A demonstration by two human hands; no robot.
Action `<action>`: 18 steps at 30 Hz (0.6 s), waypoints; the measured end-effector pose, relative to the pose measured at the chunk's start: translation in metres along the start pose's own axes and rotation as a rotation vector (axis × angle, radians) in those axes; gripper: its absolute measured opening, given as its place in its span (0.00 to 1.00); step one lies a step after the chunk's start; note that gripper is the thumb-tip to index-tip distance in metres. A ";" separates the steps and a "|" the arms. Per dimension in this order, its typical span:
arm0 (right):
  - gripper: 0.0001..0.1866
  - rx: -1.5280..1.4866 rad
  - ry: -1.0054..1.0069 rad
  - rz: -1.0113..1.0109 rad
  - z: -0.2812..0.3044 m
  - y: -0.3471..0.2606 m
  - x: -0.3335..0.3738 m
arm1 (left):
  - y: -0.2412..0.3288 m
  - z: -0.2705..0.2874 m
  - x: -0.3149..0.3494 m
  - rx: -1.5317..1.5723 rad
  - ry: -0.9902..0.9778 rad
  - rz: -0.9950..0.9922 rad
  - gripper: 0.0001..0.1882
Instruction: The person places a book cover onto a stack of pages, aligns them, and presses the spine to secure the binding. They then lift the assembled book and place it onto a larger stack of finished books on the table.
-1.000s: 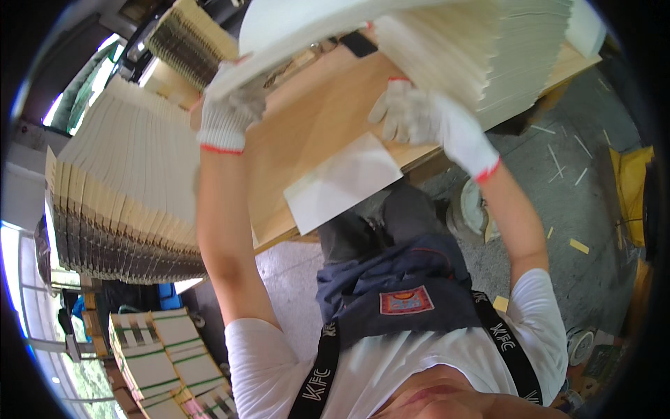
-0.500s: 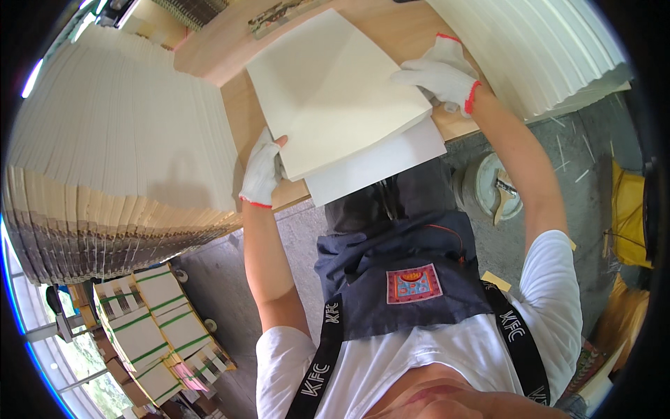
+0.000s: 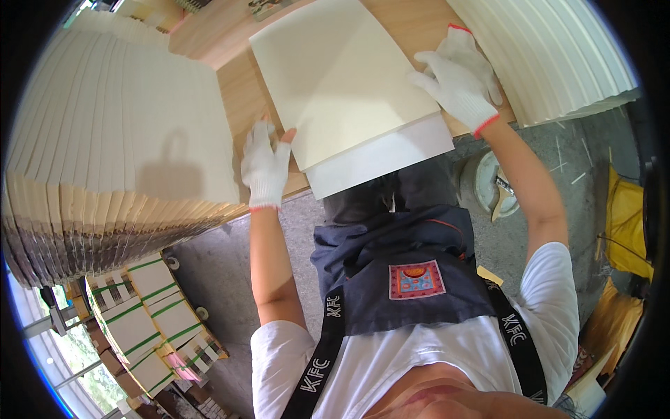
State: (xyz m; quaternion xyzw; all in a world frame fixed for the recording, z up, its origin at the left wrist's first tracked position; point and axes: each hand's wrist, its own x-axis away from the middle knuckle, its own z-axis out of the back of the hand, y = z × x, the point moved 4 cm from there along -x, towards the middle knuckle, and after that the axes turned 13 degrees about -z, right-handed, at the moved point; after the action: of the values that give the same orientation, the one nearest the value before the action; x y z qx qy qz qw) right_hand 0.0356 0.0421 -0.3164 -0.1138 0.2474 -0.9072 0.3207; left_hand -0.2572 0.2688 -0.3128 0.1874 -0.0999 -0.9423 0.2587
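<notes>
Drawn back since the earlier frame from over the cream paper (image 3: pixel 342 77) to its side edges: left hand (image 3: pixel 265 157) and right hand (image 3: pixel 457 87). Flat on the table (image 3: pixel 234 91), overlapping a white sheet (image 3: pixel 380 157) exposed along the cream paper's near edge. Left hand unclenched, thumb at the left edge; right fingers extended at the right edge, probably for steadying from both sides; whether gripping the red-edged white cloth (image 3: pixel 471 49) beneath, cannot tell. Flanking the cream paper, presumably for easy reach: left stack (image 3: pixel 139 105), right stack (image 3: pixel 558 56).
</notes>
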 end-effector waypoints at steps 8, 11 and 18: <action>0.43 0.220 0.174 0.120 -0.006 0.024 0.075 | 0.030 -0.014 0.068 0.039 0.057 -0.159 0.28; 0.48 0.148 0.144 0.086 -0.022 0.024 0.077 | 0.030 -0.014 0.065 0.028 0.041 -0.199 0.26; 0.46 0.095 0.178 0.123 -0.017 0.022 0.080 | 0.033 -0.011 0.067 -0.070 0.004 -0.174 0.28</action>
State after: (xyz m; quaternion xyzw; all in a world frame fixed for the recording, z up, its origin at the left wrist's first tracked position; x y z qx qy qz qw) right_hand -0.0202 -0.0176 -0.3385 -0.0021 0.2379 -0.9031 0.3574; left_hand -0.2917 0.2047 -0.3334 0.1881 -0.0498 -0.9638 0.1825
